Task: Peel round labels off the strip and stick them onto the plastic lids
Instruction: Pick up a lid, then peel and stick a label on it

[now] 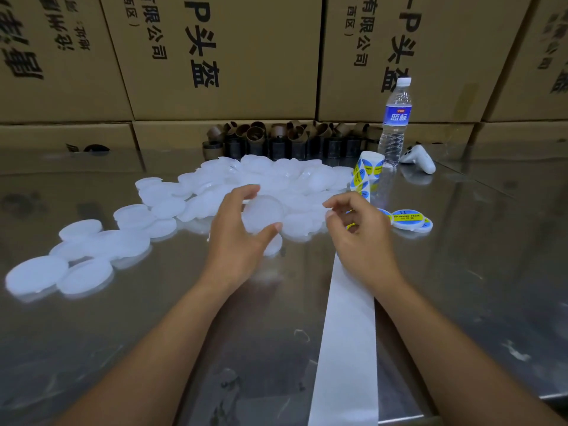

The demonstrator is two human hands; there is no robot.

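My left hand [239, 229] grips a bare white plastic lid [262, 213] by its rim, thumb below and fingers above, in front of the heap of white lids [276, 179]. My right hand [359, 229] hovers just to its right with fingers curled; a bit of blue and yellow label [350, 226] shows inside them. The white backing strip [347, 333] runs from under that hand toward me. The label roll [367, 170] stands behind my right hand. Labelled lids [408, 218] lie to the right of it.
More bare lids [86, 250] are scattered over the shiny metal table [123, 333] at the left. A water bottle [396, 121], a white controller [419, 158] and several brown cardboard cores [285, 139] stand at the back before stacked cartons [221, 56].
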